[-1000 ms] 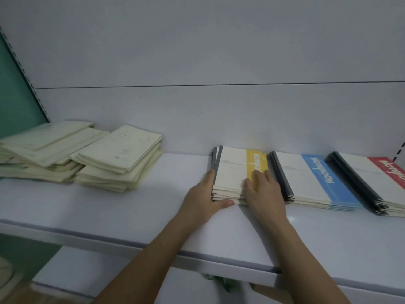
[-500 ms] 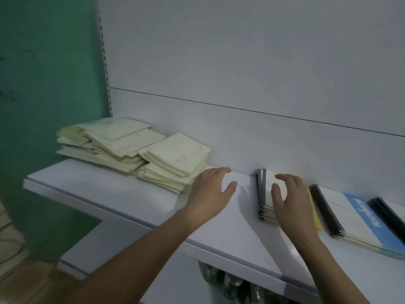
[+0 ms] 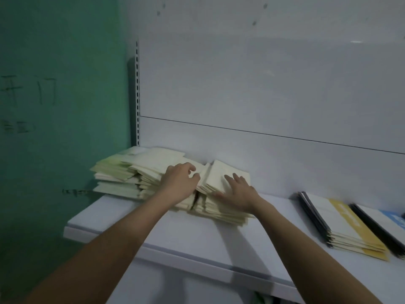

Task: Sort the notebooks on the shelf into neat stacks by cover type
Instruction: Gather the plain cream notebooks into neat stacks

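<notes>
Cream notebooks [image 3: 153, 172] in untidy piles

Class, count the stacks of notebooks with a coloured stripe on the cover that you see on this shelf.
2. The yellow-striped stack lies at the right of the shelf; the blue-striped stack sits just beyond it, cut by the frame's edge. More may lie out of view.
</notes>
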{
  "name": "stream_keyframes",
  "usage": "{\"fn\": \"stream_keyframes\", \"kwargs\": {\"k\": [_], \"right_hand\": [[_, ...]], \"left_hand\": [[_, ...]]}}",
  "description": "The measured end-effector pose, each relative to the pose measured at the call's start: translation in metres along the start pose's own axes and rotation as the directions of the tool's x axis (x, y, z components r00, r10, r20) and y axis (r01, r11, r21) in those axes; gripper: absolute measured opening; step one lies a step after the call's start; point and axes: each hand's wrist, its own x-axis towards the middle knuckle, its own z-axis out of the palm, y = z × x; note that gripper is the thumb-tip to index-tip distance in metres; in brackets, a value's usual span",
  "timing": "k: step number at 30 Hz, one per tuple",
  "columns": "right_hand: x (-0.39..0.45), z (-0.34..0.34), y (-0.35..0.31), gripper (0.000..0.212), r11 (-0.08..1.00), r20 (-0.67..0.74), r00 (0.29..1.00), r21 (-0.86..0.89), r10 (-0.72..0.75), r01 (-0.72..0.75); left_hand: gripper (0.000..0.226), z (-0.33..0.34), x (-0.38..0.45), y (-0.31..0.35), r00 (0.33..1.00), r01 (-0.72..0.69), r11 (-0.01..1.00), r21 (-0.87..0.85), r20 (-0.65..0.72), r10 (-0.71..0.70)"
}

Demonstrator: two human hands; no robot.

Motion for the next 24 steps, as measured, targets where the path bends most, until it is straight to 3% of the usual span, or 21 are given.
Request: {"fn": "stream_keyframes", "kwargs": {"k": [3,7,9,10,12,14,15,18,21,24], "right_hand": [[-0.010,0.008,0.001,0.086,0.999,0.022,1.000,-0.032,0.005,-0.004],[-0.049,0.019,0.003,0.053,0.991,-0.225,0.972,-0.128,-0.062,0.034],[-0.062,0.021,0.008,0.041,0.999,-0.322,0.946,0.009,-0.030,0.034],[-0.066,0.020,0.008,0.038,0.994,-0.374,0.928,0.101,0.005,0.035],[-0.064,0.016,0.006,0.036,0.976,-0.461,0.886,0.210,0.053,0.051],[-0.061,0.009,-0.001,0.039,0.983,-0.479,0.877,0.139,-0.038,0.118],[-0.058,0.005,-0.005,0.041,0.980,-0.464,0.881,0.112,-0.092,0.161],[-0.051,-0.004,-0.015,0.041,0.960,-0.406,0.889,0.080,-0.214,0.268],[-0.046,-0.005,-0.027,0.042,0.940,-0.360,0.875,-0.017,-0.324,0.341],[-0.040,-0.004,-0.035,0.049,0.919,-0.216,0.894,-0.123,-0.393,0.375]], "left_hand": [[0.032,-0.001,0.008,-0.006,0.999,-0.026,0.992,-0.121,0.036,0.031],[0.023,0.006,0.012,-0.004,0.990,0.044,0.946,-0.323,0.144,0.003],[0.027,0.010,0.011,0.003,0.967,0.163,0.870,-0.465,0.252,-0.046],[0.032,0.012,0.012,0.008,0.938,0.267,0.783,-0.562,0.339,-0.076],[0.046,0.011,0.013,0.019,0.829,0.506,0.475,-0.720,0.557,-0.039],[0.048,0.008,0.017,0.026,0.746,0.640,0.210,-0.739,0.663,0.061],[0.042,0.005,0.019,0.027,0.745,0.646,0.164,-0.746,0.663,0.082],[0.017,-0.001,0.025,0.021,0.784,0.603,0.187,-0.775,0.620,0.039],[0.026,-0.005,0.032,0.010,0.764,0.635,0.218,-0.741,0.644,-0.041],[0.036,-0.007,0.035,0.001,0.782,0.615,0.308,-0.726,0.611,-0.122]]}}
